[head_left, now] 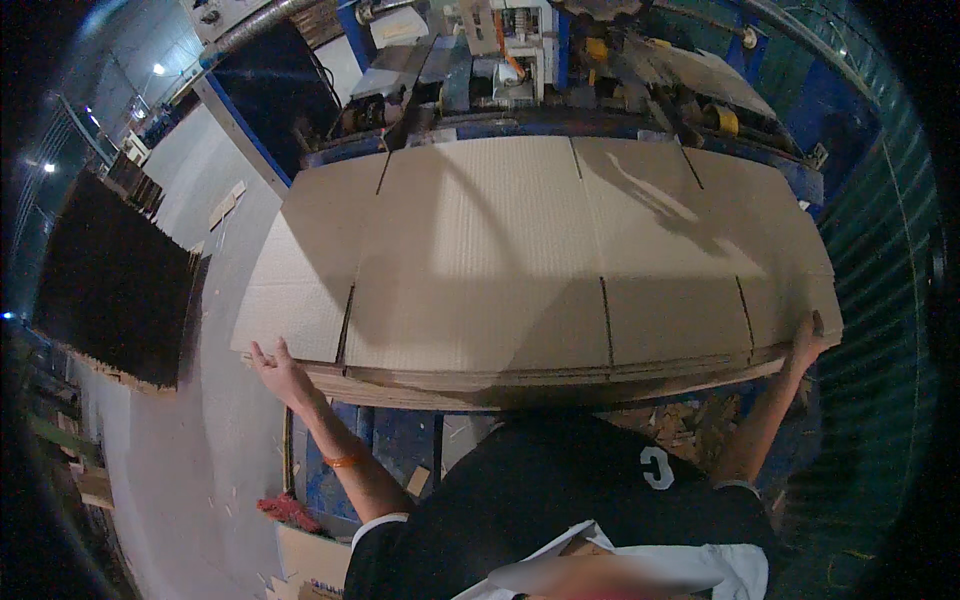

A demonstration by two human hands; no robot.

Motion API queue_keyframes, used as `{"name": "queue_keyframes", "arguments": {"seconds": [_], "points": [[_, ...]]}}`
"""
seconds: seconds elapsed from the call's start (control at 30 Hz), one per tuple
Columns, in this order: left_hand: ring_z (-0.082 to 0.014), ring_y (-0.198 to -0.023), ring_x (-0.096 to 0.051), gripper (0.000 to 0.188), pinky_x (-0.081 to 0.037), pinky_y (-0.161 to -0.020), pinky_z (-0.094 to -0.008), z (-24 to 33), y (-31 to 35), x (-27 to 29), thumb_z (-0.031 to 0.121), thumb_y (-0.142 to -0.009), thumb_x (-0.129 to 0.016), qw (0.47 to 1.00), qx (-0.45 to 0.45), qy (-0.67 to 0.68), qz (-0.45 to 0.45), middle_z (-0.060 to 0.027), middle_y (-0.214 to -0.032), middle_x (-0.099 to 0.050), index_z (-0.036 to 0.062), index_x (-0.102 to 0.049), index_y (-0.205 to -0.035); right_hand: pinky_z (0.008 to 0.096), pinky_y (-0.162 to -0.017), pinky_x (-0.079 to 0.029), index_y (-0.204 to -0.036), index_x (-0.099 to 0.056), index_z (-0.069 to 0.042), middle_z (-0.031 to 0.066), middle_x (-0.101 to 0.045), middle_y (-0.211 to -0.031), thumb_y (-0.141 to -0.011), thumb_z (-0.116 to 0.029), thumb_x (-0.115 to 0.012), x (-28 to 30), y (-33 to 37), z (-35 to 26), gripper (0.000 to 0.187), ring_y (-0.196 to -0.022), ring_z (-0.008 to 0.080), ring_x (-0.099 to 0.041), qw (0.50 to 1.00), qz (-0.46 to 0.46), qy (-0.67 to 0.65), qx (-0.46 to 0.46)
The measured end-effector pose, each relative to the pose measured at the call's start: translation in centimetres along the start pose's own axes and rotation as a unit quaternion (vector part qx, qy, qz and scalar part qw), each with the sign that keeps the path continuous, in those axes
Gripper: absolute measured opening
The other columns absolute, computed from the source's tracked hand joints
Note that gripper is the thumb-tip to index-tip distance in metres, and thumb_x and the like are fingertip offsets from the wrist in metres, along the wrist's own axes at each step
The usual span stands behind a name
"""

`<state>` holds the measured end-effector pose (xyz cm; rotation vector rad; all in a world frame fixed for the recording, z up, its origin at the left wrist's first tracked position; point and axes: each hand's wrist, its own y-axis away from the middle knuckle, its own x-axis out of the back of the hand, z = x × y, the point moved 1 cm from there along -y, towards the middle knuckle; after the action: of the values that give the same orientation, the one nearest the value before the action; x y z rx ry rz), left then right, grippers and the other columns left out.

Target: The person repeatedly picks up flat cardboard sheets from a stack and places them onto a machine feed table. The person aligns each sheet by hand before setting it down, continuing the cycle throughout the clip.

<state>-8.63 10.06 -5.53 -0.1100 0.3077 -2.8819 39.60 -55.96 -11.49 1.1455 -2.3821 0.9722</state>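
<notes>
A broad stack of flat, slotted brown cardboard sheets [480, 310] lies crosswise in front of me, its layered near edge close to my body. At the near left corner is my left hand [284, 380], closed on the edge of the sheets, two fingertips showing apart at the corner. My right hand [806, 343] grips the near right corner, its fingers bent against the end of the sheets. The undersides of both grips are hidden, so how many sheets they hold cannot be told. Shadows fall across the top sheet.
A machine [520, 60] with blue frames and rollers stands right behind the sheets. Far left is a dark stack of board [115, 280] on the grey floor [170, 470]. Cardboard scraps [690, 425] lie below on the right. A green corrugated wall [890, 380] curves along the right.
</notes>
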Motion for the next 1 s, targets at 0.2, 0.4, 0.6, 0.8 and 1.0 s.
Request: {"name": "queue_keyframes", "arguments": {"seconds": [0.2,0.4,0.6,0.8,1.0], "points": [[-0.0275,-0.127,-0.032,0.064,-0.024,-0.104,-0.0356,4.1,-1.5,-0.4,0.019,-0.085,-0.056,0.993,-0.093,-0.036,-0.063,-0.0197,-0.139,-0.031,-0.0049,-0.026,-0.136,0.0347,-0.088,-0.042,-0.115,-0.054,0.002,0.0142,-0.059,-0.110,-0.085,-0.015,-0.053,1.4,-1.6,-1.7,0.035,-0.101,0.0248,-0.056,0.985,0.084,-0.147,0.029],[-0.0239,-0.090,-0.055,0.048,-0.047,-0.076,-0.0353,-0.6,-5.4,-0.5,0.018,-0.083,-0.056,0.943,0.006,0.334,-0.018,-0.0138,-0.107,-0.053,-0.0018,-0.042,-0.124,0.0303,-0.091,-0.038,-0.123,-0.045,0.003,0.0120,-0.051,-0.120,-0.081,-0.009,-0.056,5.5,-5.5,-9.8,0.045,-0.108,0.0224,-0.050,0.836,-0.117,-0.528,-0.088],[-0.0167,-0.085,-0.053,0.024,-0.045,-0.073,-0.0253,-2.3,-7.8,2.0,0.007,-0.081,-0.055,0.974,-0.007,0.126,-0.188,-0.0074,-0.089,-0.056,0.0009,-0.051,-0.104,0.0316,-0.095,-0.035,-0.125,-0.041,0.005,0.0129,-0.051,-0.122,-0.081,-0.003,-0.052,12.4,7.9,-17.0,0.046,-0.111,0.0220,-0.049,0.921,-0.013,-0.369,0.128],[-0.0179,-0.098,-0.052,0.024,-0.041,-0.085,-0.0324,-0.2,4.0,1.9,-0.001,-0.083,-0.052,0.952,-0.137,0.116,-0.247,-0.0092,-0.107,-0.056,0.0060,-0.059,-0.105,0.0390,-0.081,-0.047,-0.100,-0.064,-0.006,0.0102,-0.065,-0.096,-0.078,-0.005,-0.054,9.6,20.0,-18.0,0.024,-0.089,0.0253,-0.062,0.805,-0.194,-0.183,0.531],[-0.0297,-0.123,-0.042,0.034,-0.020,-0.106,-0.0479,4.1,11.5,-3.1,0.008,-0.084,-0.051,0.648,-0.484,-0.339,-0.480,-0.0121,-0.127,-0.050,0.0121,-0.058,-0.117,0.0432,-0.091,-0.042,-0.099,-0.065,-0.012,0.0058,-0.063,-0.108,-0.071,-0.004,-0.062,6.1,20.4,-19.1,0.029,-0.111,0.0264,-0.054,0.707,-0.370,-0.062,0.600]]}}
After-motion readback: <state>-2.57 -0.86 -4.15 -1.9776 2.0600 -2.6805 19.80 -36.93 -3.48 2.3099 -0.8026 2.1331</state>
